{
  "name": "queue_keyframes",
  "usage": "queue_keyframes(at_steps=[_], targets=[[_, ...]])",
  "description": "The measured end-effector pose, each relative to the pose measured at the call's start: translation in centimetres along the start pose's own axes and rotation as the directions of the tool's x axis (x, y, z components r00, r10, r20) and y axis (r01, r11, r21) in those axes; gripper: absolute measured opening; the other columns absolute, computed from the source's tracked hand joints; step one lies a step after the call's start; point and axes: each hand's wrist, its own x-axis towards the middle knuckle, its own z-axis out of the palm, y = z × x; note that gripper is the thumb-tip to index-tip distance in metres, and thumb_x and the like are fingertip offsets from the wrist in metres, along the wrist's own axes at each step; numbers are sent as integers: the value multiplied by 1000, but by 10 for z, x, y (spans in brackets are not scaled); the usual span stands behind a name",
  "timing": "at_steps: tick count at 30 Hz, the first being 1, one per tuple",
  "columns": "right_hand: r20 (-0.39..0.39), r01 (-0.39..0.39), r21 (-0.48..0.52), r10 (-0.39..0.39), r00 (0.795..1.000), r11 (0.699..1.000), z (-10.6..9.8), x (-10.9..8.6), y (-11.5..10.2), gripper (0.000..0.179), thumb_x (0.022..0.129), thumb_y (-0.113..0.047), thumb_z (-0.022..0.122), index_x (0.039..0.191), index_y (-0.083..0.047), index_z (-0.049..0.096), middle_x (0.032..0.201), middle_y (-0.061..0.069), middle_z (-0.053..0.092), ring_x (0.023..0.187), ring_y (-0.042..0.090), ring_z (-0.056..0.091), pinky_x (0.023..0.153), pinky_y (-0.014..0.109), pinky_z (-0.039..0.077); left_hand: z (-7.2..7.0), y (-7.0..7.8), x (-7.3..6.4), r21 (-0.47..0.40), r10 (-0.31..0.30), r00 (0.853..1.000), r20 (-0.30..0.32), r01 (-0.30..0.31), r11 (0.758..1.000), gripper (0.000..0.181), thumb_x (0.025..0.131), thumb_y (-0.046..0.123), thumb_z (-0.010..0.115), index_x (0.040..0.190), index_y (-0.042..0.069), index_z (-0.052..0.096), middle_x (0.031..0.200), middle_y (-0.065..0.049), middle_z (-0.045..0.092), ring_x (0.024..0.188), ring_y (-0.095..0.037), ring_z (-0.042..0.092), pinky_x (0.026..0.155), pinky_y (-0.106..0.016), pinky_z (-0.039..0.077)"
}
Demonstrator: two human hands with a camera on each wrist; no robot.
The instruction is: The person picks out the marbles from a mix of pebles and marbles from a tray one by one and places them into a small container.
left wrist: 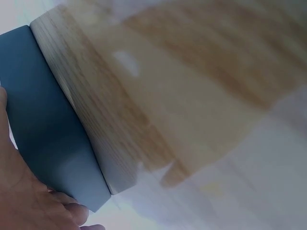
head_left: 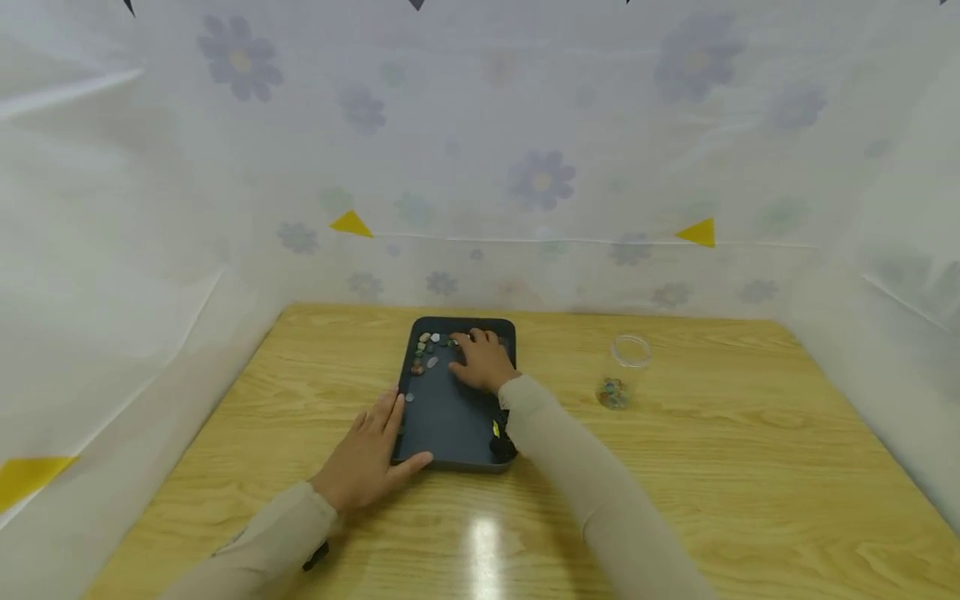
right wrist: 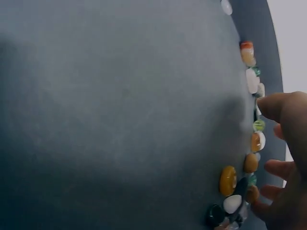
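Note:
A dark shallow rectangular tray [head_left: 450,425] lies on the wooden table. My left hand [head_left: 367,458] rests against its near left corner, fingers straight along the left side and thumb across the front rim; the left wrist view shows this hand [left wrist: 29,196] against the tray's outer wall. Inside the tray's far part is my right hand [head_left: 483,360]. In the right wrist view its fingers [right wrist: 283,170] are spread and loosely bent over small polished stones [right wrist: 251,163] lined along the wall. The thumb tip is close to a pale stone; contact is unclear.
A clear jar [head_left: 627,368] with several coloured stones at the bottom stands right of the tray. More stones [head_left: 418,367] lie along the tray's left wall. White flower-printed sheets [head_left: 540,179] surround the table [head_left: 712,433] at the back and sides.

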Motion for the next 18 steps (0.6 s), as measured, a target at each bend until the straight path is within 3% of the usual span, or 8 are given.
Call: queue_keyframes(at_steps=[11, 18], targets=[[65, -74, -24, 75, 995, 997, 7, 1, 1, 62, 98, -45, 50, 153, -30, 25, 156, 15, 16, 143, 41, 9, 110, 60, 20, -2, 3, 0, 9, -5, 1000, 24, 5, 1000, 96, 90, 69, 42, 150, -4, 20, 157, -21, 14, 143, -34, 19, 109, -59, 25], [44, -89, -35, 91, 995, 995, 9, 5, 0, 57, 98, -45, 50, 150, -32, 30, 155, 14, 18, 143, 39, 10, 110, 60, 20, -7, 7, 1, 12, 3, 1000, 19, -4, 1000, 94, 91, 67, 43, 150, -4, 22, 156, -21, 16, 142, -35, 21, 109, -59, 25]])
